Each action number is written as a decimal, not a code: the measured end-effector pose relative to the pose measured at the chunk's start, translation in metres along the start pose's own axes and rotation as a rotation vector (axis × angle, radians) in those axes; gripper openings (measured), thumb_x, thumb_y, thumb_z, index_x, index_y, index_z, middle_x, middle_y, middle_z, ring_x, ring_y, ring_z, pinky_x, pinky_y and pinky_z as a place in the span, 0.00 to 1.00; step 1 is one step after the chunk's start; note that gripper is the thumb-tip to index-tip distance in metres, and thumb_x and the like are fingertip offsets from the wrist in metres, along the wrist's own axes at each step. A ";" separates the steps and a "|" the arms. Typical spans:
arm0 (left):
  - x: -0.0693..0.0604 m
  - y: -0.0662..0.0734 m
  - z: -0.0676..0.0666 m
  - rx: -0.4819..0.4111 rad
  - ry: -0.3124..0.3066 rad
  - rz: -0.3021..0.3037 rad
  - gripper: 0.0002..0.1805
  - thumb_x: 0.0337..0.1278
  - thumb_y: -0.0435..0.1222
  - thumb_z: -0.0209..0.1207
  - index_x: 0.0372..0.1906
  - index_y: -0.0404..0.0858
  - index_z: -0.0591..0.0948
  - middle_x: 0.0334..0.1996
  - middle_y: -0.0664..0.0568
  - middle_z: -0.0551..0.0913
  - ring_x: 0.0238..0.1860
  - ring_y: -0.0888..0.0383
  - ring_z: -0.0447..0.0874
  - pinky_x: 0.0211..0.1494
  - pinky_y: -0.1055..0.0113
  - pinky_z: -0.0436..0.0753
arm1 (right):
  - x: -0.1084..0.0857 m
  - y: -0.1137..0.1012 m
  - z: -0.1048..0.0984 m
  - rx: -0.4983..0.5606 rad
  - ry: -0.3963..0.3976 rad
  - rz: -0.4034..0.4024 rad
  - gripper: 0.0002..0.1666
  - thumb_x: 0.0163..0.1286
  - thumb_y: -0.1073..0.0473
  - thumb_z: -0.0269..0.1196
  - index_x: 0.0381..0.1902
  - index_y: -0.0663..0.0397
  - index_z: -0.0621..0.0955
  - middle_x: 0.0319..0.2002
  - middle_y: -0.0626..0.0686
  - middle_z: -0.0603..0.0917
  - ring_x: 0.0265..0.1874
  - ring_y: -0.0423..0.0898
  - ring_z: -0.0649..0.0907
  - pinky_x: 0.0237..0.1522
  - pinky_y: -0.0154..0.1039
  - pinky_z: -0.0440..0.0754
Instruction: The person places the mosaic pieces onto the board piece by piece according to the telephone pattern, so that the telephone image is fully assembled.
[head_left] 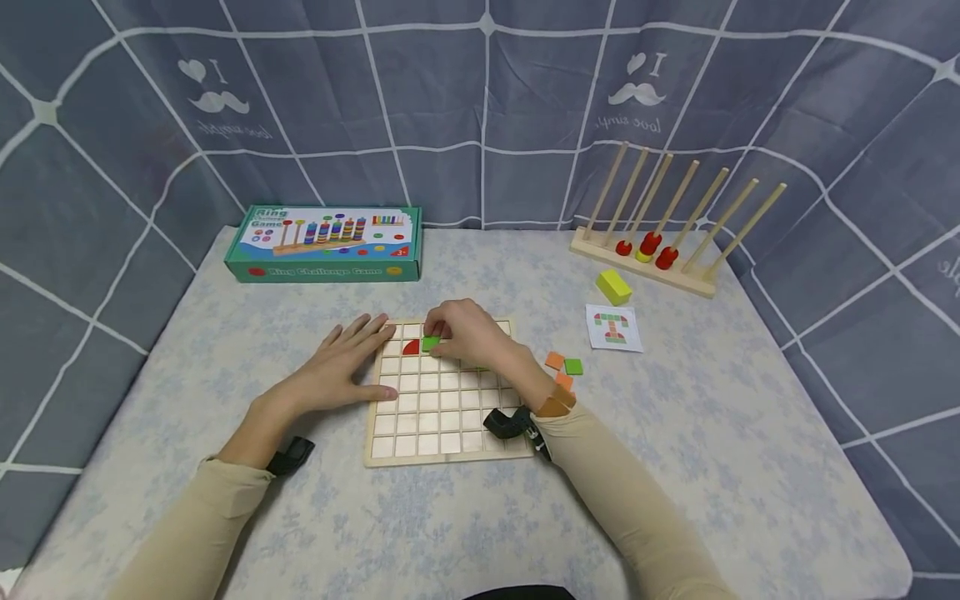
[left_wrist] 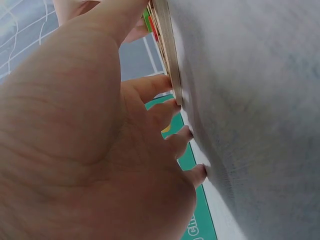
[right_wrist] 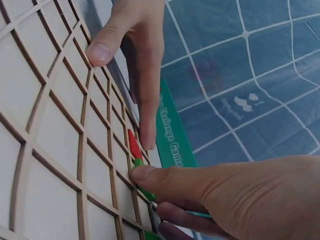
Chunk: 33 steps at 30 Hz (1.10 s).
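Note:
A wooden grid board (head_left: 427, 400) lies flat on the table. My left hand (head_left: 333, 371) rests on its left edge, fingers spread; the left wrist view shows this hand (left_wrist: 145, 145) against the board's side (left_wrist: 169, 45). A red quarter-round piece (head_left: 411, 347) sits in the top row. Just right of it, my right hand (head_left: 472, 333) pinches a green square (head_left: 430, 343) at a cell. In the right wrist view the thumb and fingers of this hand (right_wrist: 200, 192) hold the green piece (right_wrist: 145, 192) beside the red one (right_wrist: 133, 145). Another green piece (right_wrist: 151, 235) shows lower down.
Right of the board lie orange squares (head_left: 554, 360) and a green square (head_left: 573, 367). Beyond are a pattern card (head_left: 613, 328), a yellow block (head_left: 614, 287) and a peg stand (head_left: 645, 265) with red and yellow rings. A green game box (head_left: 322, 244) stands at the back left.

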<state>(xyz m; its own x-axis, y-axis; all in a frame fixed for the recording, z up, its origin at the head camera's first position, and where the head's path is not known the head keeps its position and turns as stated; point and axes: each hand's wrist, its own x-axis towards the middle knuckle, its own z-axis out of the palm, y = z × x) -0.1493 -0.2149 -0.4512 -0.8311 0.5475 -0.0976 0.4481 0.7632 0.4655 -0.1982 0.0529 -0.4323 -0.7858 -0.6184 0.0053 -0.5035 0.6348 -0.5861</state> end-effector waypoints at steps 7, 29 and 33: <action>0.001 -0.003 0.001 -0.003 0.003 0.005 0.59 0.60 0.60 0.70 0.86 0.38 0.54 0.87 0.42 0.47 0.86 0.35 0.39 0.83 0.30 0.38 | 0.000 -0.003 0.002 -0.028 -0.017 -0.001 0.12 0.66 0.62 0.76 0.48 0.53 0.90 0.43 0.51 0.89 0.42 0.44 0.85 0.46 0.37 0.85; 0.001 -0.004 0.002 0.000 0.000 0.011 0.59 0.61 0.59 0.70 0.86 0.38 0.54 0.87 0.41 0.47 0.86 0.35 0.38 0.83 0.31 0.37 | -0.080 0.047 -0.062 0.105 0.045 0.065 0.12 0.71 0.61 0.73 0.51 0.55 0.90 0.44 0.50 0.90 0.42 0.45 0.86 0.49 0.45 0.87; 0.001 -0.004 0.001 -0.001 0.005 0.022 0.58 0.61 0.60 0.70 0.85 0.37 0.55 0.86 0.40 0.48 0.86 0.34 0.39 0.83 0.30 0.38 | -0.099 0.058 -0.069 0.120 0.066 0.086 0.13 0.70 0.61 0.73 0.51 0.56 0.89 0.43 0.50 0.90 0.41 0.46 0.85 0.52 0.47 0.88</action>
<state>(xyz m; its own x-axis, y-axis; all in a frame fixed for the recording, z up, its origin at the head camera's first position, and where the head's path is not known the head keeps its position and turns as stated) -0.1518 -0.2166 -0.4543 -0.8227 0.5624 -0.0829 0.4660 0.7506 0.4685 -0.1750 0.1832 -0.4109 -0.8479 -0.5302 0.0018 -0.3902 0.6216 -0.6792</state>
